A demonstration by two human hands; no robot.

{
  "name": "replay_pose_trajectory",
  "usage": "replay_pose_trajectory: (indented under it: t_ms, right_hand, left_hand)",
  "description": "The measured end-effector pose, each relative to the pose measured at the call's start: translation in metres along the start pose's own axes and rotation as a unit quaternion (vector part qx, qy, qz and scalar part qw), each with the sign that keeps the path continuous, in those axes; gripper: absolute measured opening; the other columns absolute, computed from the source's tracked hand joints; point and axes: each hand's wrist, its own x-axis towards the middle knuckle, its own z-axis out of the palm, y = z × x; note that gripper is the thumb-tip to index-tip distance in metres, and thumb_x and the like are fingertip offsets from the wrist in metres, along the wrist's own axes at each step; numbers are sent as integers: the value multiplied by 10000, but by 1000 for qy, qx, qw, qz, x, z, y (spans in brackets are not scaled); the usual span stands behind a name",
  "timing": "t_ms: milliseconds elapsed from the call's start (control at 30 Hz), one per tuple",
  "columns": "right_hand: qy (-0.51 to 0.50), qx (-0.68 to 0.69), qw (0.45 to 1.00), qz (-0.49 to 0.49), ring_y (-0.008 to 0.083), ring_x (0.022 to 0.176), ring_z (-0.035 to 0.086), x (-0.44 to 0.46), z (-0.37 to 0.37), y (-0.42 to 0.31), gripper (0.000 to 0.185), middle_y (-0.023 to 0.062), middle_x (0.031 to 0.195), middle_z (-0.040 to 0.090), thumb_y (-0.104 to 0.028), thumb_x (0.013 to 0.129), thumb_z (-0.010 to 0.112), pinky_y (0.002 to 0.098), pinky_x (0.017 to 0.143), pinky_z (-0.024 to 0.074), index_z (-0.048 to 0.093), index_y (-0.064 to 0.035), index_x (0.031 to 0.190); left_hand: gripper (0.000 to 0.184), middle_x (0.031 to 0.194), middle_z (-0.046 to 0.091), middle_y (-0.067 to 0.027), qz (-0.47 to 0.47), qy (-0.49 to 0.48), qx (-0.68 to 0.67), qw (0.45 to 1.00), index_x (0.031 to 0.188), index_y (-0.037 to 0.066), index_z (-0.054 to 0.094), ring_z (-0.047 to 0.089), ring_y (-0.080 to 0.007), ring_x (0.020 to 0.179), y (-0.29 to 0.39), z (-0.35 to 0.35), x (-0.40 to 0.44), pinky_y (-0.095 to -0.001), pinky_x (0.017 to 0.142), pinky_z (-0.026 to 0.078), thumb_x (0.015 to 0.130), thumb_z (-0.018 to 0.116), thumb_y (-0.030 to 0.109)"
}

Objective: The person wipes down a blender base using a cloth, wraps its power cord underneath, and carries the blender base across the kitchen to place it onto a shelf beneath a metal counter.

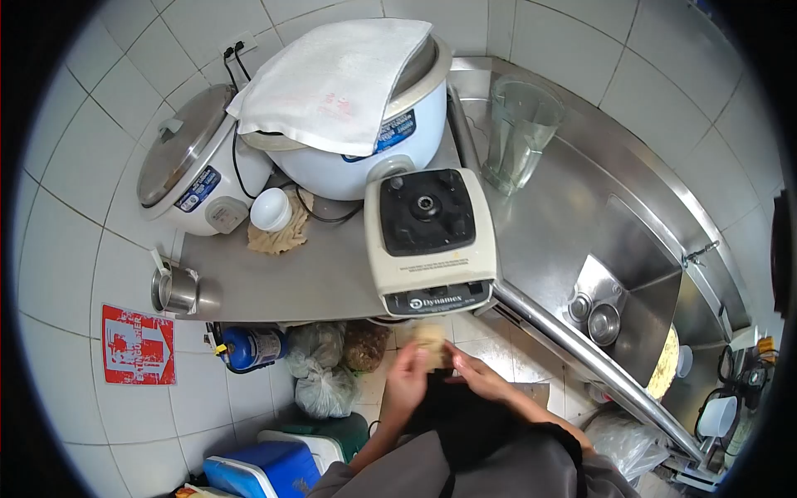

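My left hand [408,378] is closed around a crumpled beige cloth [429,339], held just in front of the counter edge. Against the cloth's right side, my right hand [480,378] has its fingers curled and appears to pinch it; its fingertips are partly hidden. Just beyond both hands stands a cream blender base [440,270] with a black top and no jar on it. The clear blender jar [521,137] stands upright on the steel surface at the back right.
A large rice cooker [340,170] draped with a white towel [332,83] and a smaller lidded cooker [199,178] stand behind. A white cup [271,210] rests on another cloth [282,238]. Metal cups [603,324] sit in the sink. Below are bags [325,390] and a cooler [261,469].
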Motion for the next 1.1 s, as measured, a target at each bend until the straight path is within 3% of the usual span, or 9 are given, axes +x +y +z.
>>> replay_pose_trajectory:
  t_ms: [67, 167, 233, 300, 467, 567, 800, 1000, 1100]
  right_hand:
    - [60, 69, 996, -5, 216, 1028, 527, 17, 25, -8, 418, 133, 1149, 534, -289, 935, 474, 352, 850, 449, 449, -29, 1261]
    - [183, -144, 931, -281, 237, 1004, 524, -42, -21, -69, 352, 136, 1066, 545, -211, 891, 542, 347, 841, 432, 513, -12, 1180]
    - [260, -429, 748, -435, 275, 1034, 504, -44, -20, -137, 336, 139, 1060, 536, -128, 809, 591, 361, 860, 414, 564, -23, 1127]
    - [231, -454, 686, -520, 294, 998, 494, -7, -10, -169, 317, 121, 1035, 528, -98, 734, 614, 378, 815, 415, 609, -32, 1044]
    - [224, -578, 586, -522, 269, 870, 509, 31, -35, -175, 201, 90, 916, 530, -61, 681, 612, 370, 703, 426, 626, -42, 881]
    - [317, -499, 701, -399, 325, 856, 519, 5, -93, -185, 158, 151, 888, 531, 4, 672, 591, 408, 727, 451, 626, -16, 825]
    - [320, -379, 767, -408, 225, 679, 531, -41, -82, -232, 202, 126, 767, 532, -31, 774, 574, 274, 631, 426, 600, 19, 967]
    - [318, -222, 809, -443, 66, 630, 408, -37, 18, -238, 223, 18, 714, 501, -144, 925, 500, 231, 538, 357, 567, 55, 850]
    - [194, -222, 858, -421, 210, 1060, 521, 4, 109, -214, 351, 173, 1142, 526, -158, 944, 438, 314, 906, 401, 452, 1, 1256]
  left_hand:
    - [384, 1252, 519, -173, 130, -86, 104, 982, 1268, -7, 466, 474, -234, 1188, 27, 17, 2, -298, 962, 376, 902, 524, 93]
    - [325, 1266, 505, -185, 196, -139, 102, 965, 1212, -25, 519, 444, -239, 1222, 55, 42, -18, -304, 988, 359, 897, 506, 52]
    - [312, 1243, 534, -154, 232, 23, 112, 966, 1197, -21, 529, 525, -211, 1137, 56, 20, 1, -296, 944, 404, 889, 486, 7]
    - [345, 1254, 524, -154, 192, 130, 167, 958, 1246, -15, 481, 496, -224, 1163, 82, 13, 25, -307, 966, 371, 919, 465, 94]
    - [371, 1287, 469, -203, 213, 106, 287, 928, 1265, 13, 460, 426, -313, 1226, 99, -1, 59, -345, 1000, 334, 933, 448, 178]
    - [369, 1290, 467, -204, 193, 147, 294, 924, 1258, 8, 464, 432, -312, 1222, 95, -28, 43, -348, 996, 340, 933, 449, 182]
    - [335, 1092, 617, -139, 189, 245, 233, 922, 1168, -19, 526, 564, -195, 1027, 136, -96, 63, -283, 902, 405, 951, 446, 225]
    - [315, 994, 647, -121, 408, 299, 152, 849, 1021, -12, 581, 587, -175, 961, 191, -118, 93, -296, 881, 425, 965, 419, 252]
    - [703, 1333, 383, -230, 471, 43, -11, 881, 1307, -33, 328, 376, -312, 1249, 162, -81, 95, -421, 1024, 299, 911, 334, 548]
